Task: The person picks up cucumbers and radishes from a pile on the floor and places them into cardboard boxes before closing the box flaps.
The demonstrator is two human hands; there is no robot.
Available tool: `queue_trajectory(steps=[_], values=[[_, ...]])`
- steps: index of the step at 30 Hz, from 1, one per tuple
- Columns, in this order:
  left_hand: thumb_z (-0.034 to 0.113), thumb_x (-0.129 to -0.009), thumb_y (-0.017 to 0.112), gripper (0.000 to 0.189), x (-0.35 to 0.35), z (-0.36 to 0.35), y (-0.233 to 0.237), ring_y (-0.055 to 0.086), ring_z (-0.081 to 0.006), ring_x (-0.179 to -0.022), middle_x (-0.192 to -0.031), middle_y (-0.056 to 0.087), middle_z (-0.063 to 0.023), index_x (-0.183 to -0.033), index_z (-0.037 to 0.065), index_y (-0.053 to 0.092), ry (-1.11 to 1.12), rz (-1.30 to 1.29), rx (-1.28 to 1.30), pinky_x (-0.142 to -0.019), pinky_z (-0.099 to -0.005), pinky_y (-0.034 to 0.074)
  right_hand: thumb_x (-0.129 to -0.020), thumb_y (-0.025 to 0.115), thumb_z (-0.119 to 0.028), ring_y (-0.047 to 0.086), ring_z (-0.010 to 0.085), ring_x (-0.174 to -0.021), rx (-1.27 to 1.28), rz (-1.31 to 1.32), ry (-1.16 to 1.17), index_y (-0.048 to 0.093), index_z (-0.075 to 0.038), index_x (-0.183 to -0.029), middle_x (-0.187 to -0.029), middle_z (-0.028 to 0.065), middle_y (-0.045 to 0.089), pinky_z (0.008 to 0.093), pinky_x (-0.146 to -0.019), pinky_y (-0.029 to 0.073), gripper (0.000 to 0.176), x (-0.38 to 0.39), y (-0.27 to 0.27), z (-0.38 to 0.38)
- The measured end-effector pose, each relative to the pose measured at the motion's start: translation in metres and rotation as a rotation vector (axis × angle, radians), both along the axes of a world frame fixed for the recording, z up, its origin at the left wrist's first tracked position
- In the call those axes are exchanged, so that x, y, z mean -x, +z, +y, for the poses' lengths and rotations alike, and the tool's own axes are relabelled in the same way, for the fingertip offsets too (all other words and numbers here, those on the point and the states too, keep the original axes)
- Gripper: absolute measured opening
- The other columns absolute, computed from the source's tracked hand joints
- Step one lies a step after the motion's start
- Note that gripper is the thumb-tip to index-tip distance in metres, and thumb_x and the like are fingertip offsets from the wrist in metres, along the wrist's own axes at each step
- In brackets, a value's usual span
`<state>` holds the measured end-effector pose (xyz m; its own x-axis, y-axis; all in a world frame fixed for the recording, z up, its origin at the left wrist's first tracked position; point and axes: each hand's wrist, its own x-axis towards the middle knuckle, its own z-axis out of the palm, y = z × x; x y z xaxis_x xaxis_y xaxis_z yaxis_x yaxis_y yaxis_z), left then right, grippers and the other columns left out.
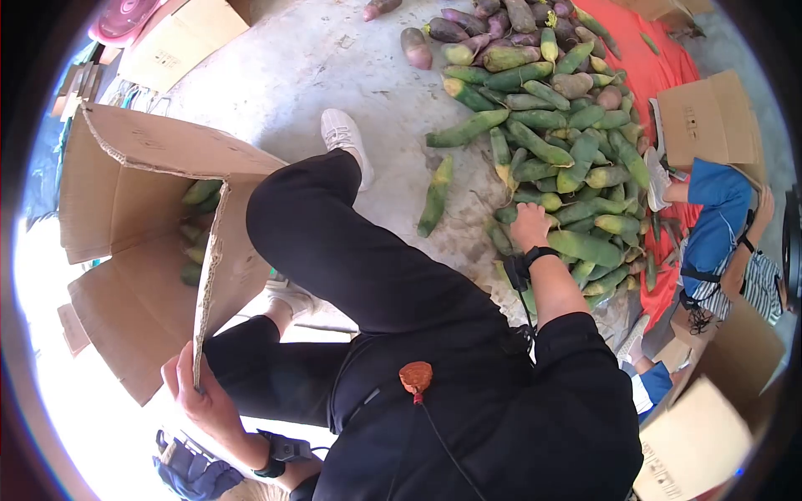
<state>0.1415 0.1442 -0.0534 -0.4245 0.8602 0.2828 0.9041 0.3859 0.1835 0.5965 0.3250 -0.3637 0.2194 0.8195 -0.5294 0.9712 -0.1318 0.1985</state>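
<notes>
My left hand [203, 399] pinches the edge of a flap on an open cardboard box [150, 209], its fingers on one side and the thumb on the other. Several green radishes [199, 194] show inside that box, partly hidden by the flap. At the near left side of a large heap of green radishes [576, 167], my right hand [531, 227] is closed with curled fingers over a green radish [506, 215]. The fingertips are hidden among the vegetables.
Purple radishes [518, 15] lie at the far end of the heap. One green radish [436, 196] lies apart on the concrete floor. Beyond a red sheet [647, 67], another person in blue shorts [718, 196] sits by a cardboard box [710, 121]. Another box [697, 438] stands lower right.
</notes>
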Motion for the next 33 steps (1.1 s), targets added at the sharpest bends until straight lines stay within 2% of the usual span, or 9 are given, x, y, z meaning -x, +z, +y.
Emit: queue_trajectory(steps=[2, 5, 8, 11, 16, 20, 22, 26, 33], values=[[-0.001, -0.084, 0.059, 0.017, -0.001, 0.002, 0.000, 0.058, -0.0223, -0.076, -0.085, 0.057, -0.0105, -0.100, 0.001, 0.064, 0.004, 0.000, 0.004, -0.066, -0.0306, 0.046, -0.082, 0.058, -0.017, 0.049, 0.0275, -0.114, -0.051, 0.049, -0.065, 0.056, -0.012, -0.113, -0.118, 0.0085, 0.053, 0.0472, -0.089, 0.043, 0.032, -0.015, -0.006, 0.003], [-0.001, -0.084, 0.059, 0.016, -0.001, 0.001, 0.002, 0.058, -0.0222, -0.077, -0.085, 0.057, -0.0107, -0.100, 0.001, 0.064, 0.028, -0.010, 0.028, -0.066, -0.0305, 0.045, -0.074, 0.071, -0.023, 0.053, 0.0326, -0.109, -0.461, 0.508, -0.553, 0.055, -0.007, -0.113, -0.118, 0.0152, 0.055, 0.0400, -0.092, 0.043, 0.046, -0.049, -0.033, 0.019], [-0.001, -0.085, 0.059, 0.016, -0.002, 0.003, 0.002, 0.057, -0.0229, -0.076, -0.084, 0.056, -0.0108, -0.100, 0.000, 0.063, 0.030, -0.002, 0.022, -0.066, -0.0309, 0.045, -0.071, 0.073, -0.021, 0.053, 0.0339, -0.109, -0.854, 0.493, -0.604, 0.054, -0.004, -0.114, -0.117, 0.0197, 0.053, 0.0408, -0.092, 0.043, 0.050, -0.056, -0.015, 0.052], [-0.001, -0.085, 0.059, 0.016, -0.002, 0.001, 0.002, 0.057, -0.0238, -0.077, -0.084, 0.056, -0.0110, -0.100, -0.001, 0.063, 0.040, 0.021, 0.036, -0.066, -0.0314, 0.045, -0.068, 0.076, -0.024, 0.053, 0.0351, -0.108, -0.932, 0.486, -0.584, 0.053, -0.002, -0.117, -0.115, 0.0229, 0.053, 0.0407, -0.092, 0.043, 0.058, -0.059, 0.002, 0.085], [0.000, -0.085, 0.059, 0.016, -0.001, 0.000, 0.000, 0.057, -0.0241, -0.077, -0.084, 0.056, -0.0115, -0.100, 0.000, 0.063, 0.041, 0.026, 0.053, -0.066, -0.0323, 0.045, -0.066, 0.079, -0.025, 0.054, 0.0368, -0.105, -0.711, 0.451, -0.703, 0.057, -0.007, -0.115, -0.114, 0.0223, 0.053, 0.0402, -0.091, 0.044, 0.057, -0.052, -0.005, 0.099], [0.001, -0.086, 0.059, 0.015, 0.000, 0.001, 0.000, 0.057, -0.0230, -0.076, -0.084, 0.056, -0.0108, -0.100, -0.001, 0.063, 0.035, 0.019, 0.034, -0.065, -0.0314, 0.045, -0.066, 0.079, -0.020, 0.057, 0.0367, -0.097, -0.892, 0.425, -0.566, 0.058, -0.004, -0.106, -0.105, 0.0204, 0.057, 0.0396, -0.087, 0.046, 0.047, -0.035, -0.014, 0.089], [0.001, -0.086, 0.059, 0.015, 0.000, 0.001, -0.001, 0.057, -0.0228, -0.076, -0.084, 0.056, -0.0107, -0.100, -0.001, 0.063, 0.030, 0.001, 0.026, -0.065, -0.0311, 0.045, -0.072, 0.076, -0.022, 0.061, 0.0298, -0.076, -0.941, 0.624, -0.681, 0.055, 0.001, -0.111, -0.084, 0.0137, 0.060, 0.0352, -0.072, 0.050, 0.049, -0.039, -0.033, 0.091], [0.001, -0.086, 0.059, 0.015, 0.006, -0.004, -0.004, 0.057, -0.0227, -0.077, -0.084, 0.056, -0.0108, -0.100, 0.000, 0.063, 0.019, -0.032, 0.008, -0.066, -0.0303, 0.045, -0.079, 0.073, -0.022, 0.061, 0.0165, -0.064, -0.876, 1.167, -1.253, 0.049, 0.003, -0.115, -0.087, 0.0105, 0.062, 0.0280, -0.052, 0.048, 0.049, -0.020, 0.000, 0.084], [-0.004, -0.081, 0.058, 0.019, 0.003, -0.001, 0.000, 0.056, -0.0266, -0.079, -0.084, 0.056, -0.0128, -0.099, -0.002, 0.063, 0.021, -0.071, -0.018, -0.072, -0.0331, 0.045, -0.082, 0.071, -0.018, 0.066, 0.0264, -0.077, -0.721, 1.792, -1.059, 0.043, 0.000, -0.116, -0.091, 0.0138, 0.062, 0.0332, -0.067, 0.053, 0.048, 0.033, 0.070, 0.068]])
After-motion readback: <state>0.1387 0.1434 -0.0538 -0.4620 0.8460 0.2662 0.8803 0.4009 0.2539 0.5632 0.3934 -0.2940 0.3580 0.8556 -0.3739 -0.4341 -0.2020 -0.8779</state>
